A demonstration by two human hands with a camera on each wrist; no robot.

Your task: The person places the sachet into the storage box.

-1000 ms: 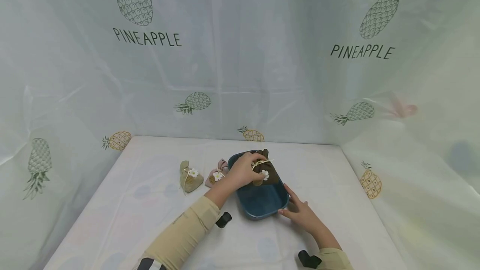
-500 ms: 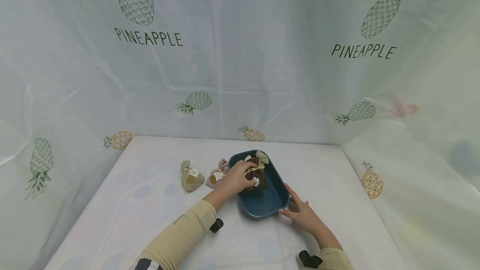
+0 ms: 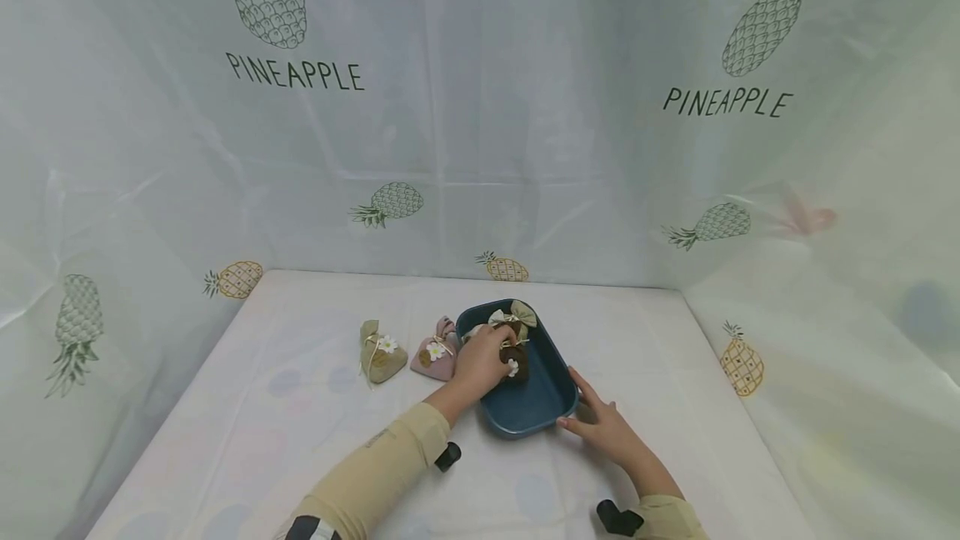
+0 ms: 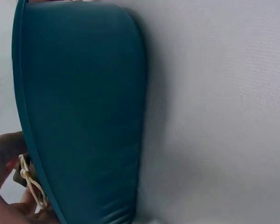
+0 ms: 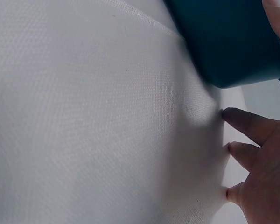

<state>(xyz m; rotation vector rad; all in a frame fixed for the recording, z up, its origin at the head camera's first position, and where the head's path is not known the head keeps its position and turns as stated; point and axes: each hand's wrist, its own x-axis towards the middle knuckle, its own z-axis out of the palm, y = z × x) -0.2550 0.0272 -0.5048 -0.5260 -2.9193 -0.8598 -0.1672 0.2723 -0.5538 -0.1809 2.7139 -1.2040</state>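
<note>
A dark blue rectangular tray (image 3: 528, 411) stands on the table. My left hand (image 3: 480, 363) reaches over its left rim and pinches a small brown drawstring pouch (image 3: 521, 355) with a white flower. Cream cord shows between the fingers in the left wrist view, where the tray's outer wall (image 4: 84, 102) hides most of the pouch. Another pouch with a pale green top (image 3: 524, 314) lies in the tray's far end, partly covered. My right hand (image 3: 606, 432) touches the tray's near right corner with thumb and index finger. Its other fingers (image 5: 245, 154) are spread straight, tips down on the table.
Left of the tray lie a pink pouch (image 3: 435, 358), close to the rim, and an olive pouch (image 3: 384, 361), both with white flowers. Behind the white-covered table (image 3: 300, 440) hangs a pineapple-print sheet (image 3: 525, 107). Black wrist pieces (image 3: 619, 518) stick out by the sleeves.
My left hand has brought the brown pouch left and down into the tray, uncovering the pale green pouch top at the far end. My right hand has stayed at the corner.
</note>
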